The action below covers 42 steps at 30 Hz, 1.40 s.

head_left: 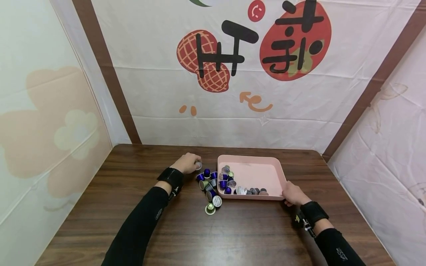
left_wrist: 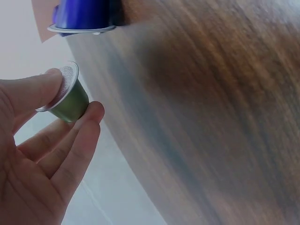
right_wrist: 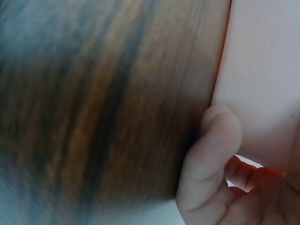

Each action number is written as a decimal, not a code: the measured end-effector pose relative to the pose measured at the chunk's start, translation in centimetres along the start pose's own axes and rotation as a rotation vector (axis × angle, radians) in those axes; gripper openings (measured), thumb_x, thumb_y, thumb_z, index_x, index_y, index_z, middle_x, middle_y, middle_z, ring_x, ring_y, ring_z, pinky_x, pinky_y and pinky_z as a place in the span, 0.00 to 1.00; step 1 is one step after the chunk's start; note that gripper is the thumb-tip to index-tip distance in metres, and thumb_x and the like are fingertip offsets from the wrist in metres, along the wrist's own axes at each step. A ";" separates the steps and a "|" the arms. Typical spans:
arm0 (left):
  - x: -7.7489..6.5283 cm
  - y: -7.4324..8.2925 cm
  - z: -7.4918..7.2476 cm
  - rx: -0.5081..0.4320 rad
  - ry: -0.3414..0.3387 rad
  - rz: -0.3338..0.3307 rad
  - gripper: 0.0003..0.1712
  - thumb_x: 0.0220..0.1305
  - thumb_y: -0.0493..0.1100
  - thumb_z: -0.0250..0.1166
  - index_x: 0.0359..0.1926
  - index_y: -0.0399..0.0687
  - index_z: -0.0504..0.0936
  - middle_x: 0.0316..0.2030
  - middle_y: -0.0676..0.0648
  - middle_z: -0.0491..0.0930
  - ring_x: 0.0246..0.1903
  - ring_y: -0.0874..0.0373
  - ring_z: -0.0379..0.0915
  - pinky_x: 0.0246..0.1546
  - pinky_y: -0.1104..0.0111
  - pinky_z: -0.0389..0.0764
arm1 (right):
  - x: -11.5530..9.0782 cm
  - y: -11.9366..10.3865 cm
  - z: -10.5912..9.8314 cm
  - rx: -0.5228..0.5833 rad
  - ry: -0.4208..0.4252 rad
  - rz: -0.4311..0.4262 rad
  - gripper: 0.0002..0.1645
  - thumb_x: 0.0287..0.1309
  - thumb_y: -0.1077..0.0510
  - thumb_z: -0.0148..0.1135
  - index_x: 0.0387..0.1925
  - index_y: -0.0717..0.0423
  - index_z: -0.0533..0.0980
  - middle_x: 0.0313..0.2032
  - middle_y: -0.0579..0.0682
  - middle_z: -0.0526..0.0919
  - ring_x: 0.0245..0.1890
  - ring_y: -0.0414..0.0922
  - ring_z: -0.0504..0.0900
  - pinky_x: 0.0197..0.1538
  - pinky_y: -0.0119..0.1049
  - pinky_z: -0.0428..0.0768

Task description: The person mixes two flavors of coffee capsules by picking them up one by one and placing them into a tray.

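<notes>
Between thumb and fingertips, my left hand point(head_left: 188, 163) pinches a green coffee capsule point(left_wrist: 71, 106), its silvery lid under the thumb. It is just left of a loose cluster of blue, green and grey capsules on the table, including a blue capsule point(left_wrist: 84, 15) near the hand in the left wrist view. A shallow pink tray point(head_left: 256, 170) lies right of the cluster, with capsules along its left side and front edge. At the tray's front right corner, my right hand point(head_left: 294, 194) grips the rim, thumb and fingers curled about the wall.
The brown wooden table point(head_left: 253, 236) runs back to a printed white cloth point(head_left: 159, 129). Nearest to me in the cluster are a green capsule point(head_left: 210, 209) and a white-lidded capsule point(head_left: 217, 201). Cloth walls stand on both sides.
</notes>
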<state>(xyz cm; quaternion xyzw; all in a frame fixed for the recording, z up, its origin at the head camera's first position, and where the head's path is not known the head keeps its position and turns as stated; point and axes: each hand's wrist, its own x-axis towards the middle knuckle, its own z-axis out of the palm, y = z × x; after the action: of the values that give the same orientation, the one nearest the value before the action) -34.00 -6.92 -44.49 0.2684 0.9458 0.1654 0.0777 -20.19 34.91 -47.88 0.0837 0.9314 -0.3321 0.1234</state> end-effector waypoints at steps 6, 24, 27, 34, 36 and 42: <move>-0.2 1.0 -0.8 -0.016 0.043 0.059 0.10 0.65 0.39 0.59 0.46 0.45 0.82 0.40 0.46 0.79 0.38 0.53 0.74 0.41 0.58 0.74 | -0.1 0.0 -0.1 0.009 0.008 -0.031 0.23 0.54 0.69 0.44 0.51 0.77 0.60 0.24 0.59 0.72 0.16 0.47 0.76 0.19 0.38 0.78; -0.1 6.6 -3.2 0.020 0.101 0.216 0.10 0.67 0.41 0.58 0.47 0.48 0.82 0.39 0.50 0.80 0.34 0.59 0.73 0.38 0.65 0.74 | -0.2 -0.1 0.0 -0.002 0.001 -0.009 0.25 0.57 0.68 0.43 0.55 0.77 0.57 0.27 0.59 0.71 0.18 0.47 0.75 0.21 0.38 0.78; 0.2 7.2 -3.4 0.020 0.091 0.235 0.10 0.67 0.41 0.58 0.46 0.47 0.83 0.39 0.50 0.80 0.35 0.59 0.74 0.40 0.65 0.74 | 0.0 -0.1 0.0 -0.003 0.000 -0.003 0.26 0.57 0.68 0.43 0.56 0.78 0.57 0.28 0.59 0.72 0.19 0.47 0.75 0.21 0.38 0.78; 1.5 8.2 -2.9 0.017 0.039 0.219 0.12 0.67 0.41 0.58 0.48 0.46 0.82 0.43 0.48 0.80 0.42 0.55 0.75 0.45 0.62 0.73 | 0.0 -0.2 0.0 -0.002 0.000 -0.005 0.26 0.56 0.68 0.43 0.56 0.78 0.57 0.27 0.59 0.72 0.18 0.47 0.76 0.21 0.38 0.78; 2.0 8.5 -2.7 0.015 0.016 0.213 0.12 0.68 0.40 0.58 0.49 0.46 0.82 0.44 0.48 0.80 0.42 0.55 0.74 0.45 0.63 0.73 | 0.0 -0.1 0.0 -0.007 0.003 -0.003 0.26 0.56 0.68 0.43 0.56 0.78 0.57 0.27 0.59 0.72 0.18 0.47 0.76 0.21 0.38 0.78; 2.8 9.7 -2.1 0.010 -0.030 0.195 0.11 0.68 0.40 0.57 0.49 0.48 0.81 0.44 0.49 0.79 0.38 0.58 0.73 0.42 0.65 0.73 | 0.1 0.2 0.1 -0.008 0.003 -0.003 0.26 0.57 0.68 0.43 0.56 0.79 0.56 0.28 0.60 0.72 0.19 0.47 0.76 0.21 0.38 0.78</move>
<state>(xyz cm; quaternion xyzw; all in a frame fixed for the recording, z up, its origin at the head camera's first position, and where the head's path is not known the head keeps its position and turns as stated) -32.21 1.76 -39.24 0.3620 0.9147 0.1635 0.0742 -20.22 35.02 -48.07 0.0822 0.9330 -0.3284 0.1217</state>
